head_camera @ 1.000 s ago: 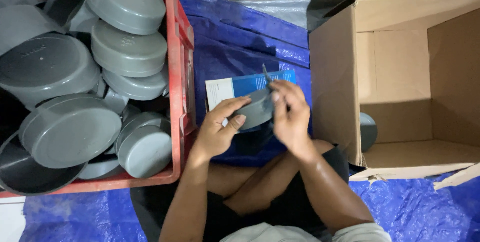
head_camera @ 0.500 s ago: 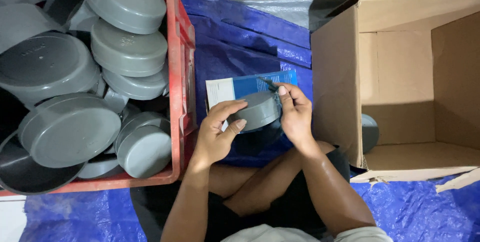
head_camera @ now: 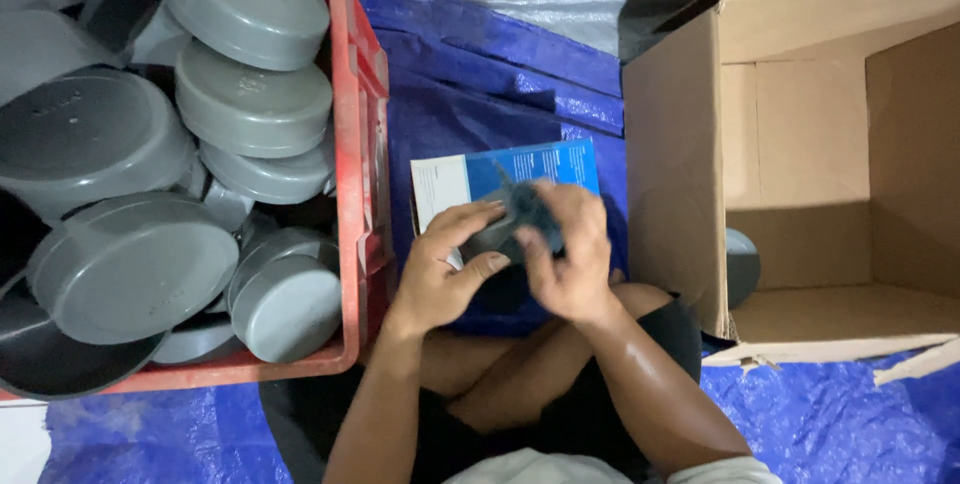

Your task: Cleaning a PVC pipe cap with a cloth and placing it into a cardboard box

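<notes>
Blue tarpaulin (head_camera: 470, 94) covers the floor below a pale wall, seen from the head camera. At far left, a red plastic crate (head_camera: 362, 174) is piled with grey round caps (head_camera: 250, 104), some dome-up, some tilted on edge. Just right of the crate, a blue-and-white printed leaflet (head_camera: 500, 172) lies flat on the tarpaulin. Over its lower edge, the left hand (head_camera: 440, 269) cups a grey cap (head_camera: 510, 229) from the left, thumb across its near rim, fingers curled on top. The right hand (head_camera: 570, 254) closes over the same cap from the right, fingers bent around it and hiding most of it. At right, an open cardboard box (head_camera: 680, 164) lies on its side, with one grey cap (head_camera: 742, 266) standing on edge inside, against its near wall.
</notes>
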